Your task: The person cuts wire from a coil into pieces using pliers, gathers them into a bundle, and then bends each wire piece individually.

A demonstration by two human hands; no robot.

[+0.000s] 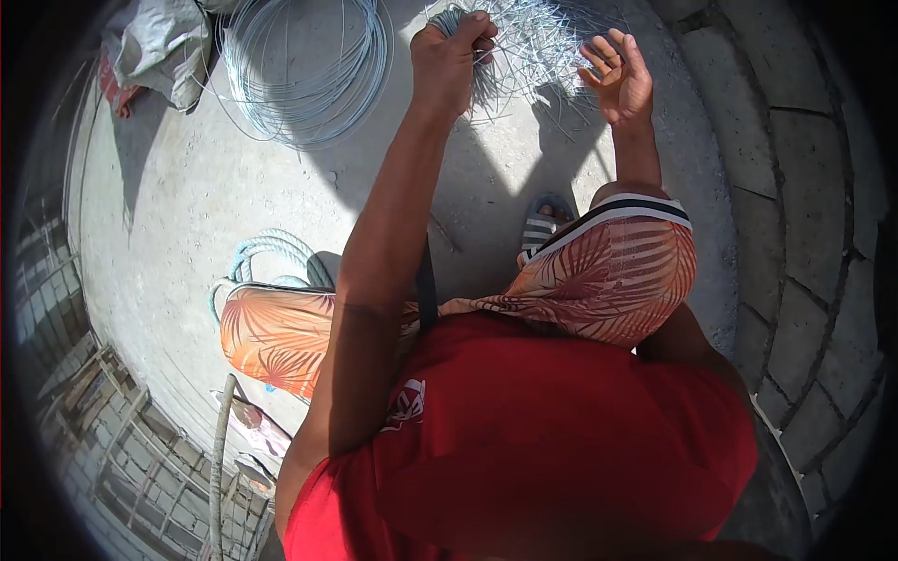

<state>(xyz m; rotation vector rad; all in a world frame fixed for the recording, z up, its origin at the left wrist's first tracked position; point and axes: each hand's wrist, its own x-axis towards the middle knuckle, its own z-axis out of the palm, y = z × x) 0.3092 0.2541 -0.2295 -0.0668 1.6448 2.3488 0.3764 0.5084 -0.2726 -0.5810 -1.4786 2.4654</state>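
Observation:
At the top, my left hand (447,62) is closed around a bundle of thin wires (449,19), whose ends stick out above and below the fist. Right beside it, a loose pile of short cut wires (533,42) lies on the concrete floor. My right hand (623,82) is raised at the pile's right edge, fingers partly curled and apart, the palm showing. I see nothing held in it. A large coil of wire (309,103) lies on the floor left of my left hand.
A whitish sack (164,47) sits at the upper left. Blue-green rope (271,248) is coiled beside my left knee. A block wall (795,196) curves along the right. At lower left are a pole (220,467) and metal bars (140,467). My sandalled foot (545,222) is below the wire pile.

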